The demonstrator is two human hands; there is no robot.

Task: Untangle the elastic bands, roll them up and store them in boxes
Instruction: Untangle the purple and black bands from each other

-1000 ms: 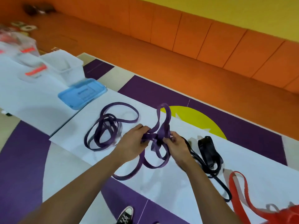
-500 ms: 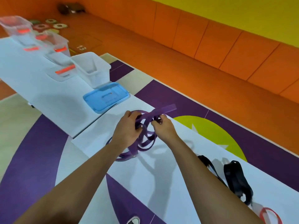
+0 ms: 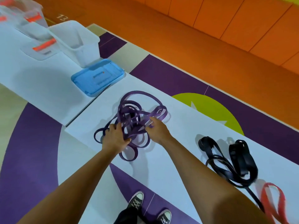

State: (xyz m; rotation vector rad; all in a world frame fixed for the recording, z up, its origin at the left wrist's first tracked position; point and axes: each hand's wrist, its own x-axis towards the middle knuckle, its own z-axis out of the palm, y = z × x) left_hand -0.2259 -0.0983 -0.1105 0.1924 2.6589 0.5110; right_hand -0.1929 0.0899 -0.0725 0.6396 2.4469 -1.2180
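White table (image 3: 48, 81): tangled purple band (image 3: 137, 94)
Floor (image 3: 169, 78): purple, orange beyond
Left hand (image 3: 115, 138): grips purple band
Right hand (image 3: 159, 130): touching it, hold unclear

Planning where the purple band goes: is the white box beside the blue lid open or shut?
Open: the white box has no lid on; the blue lid lies flat beside it.
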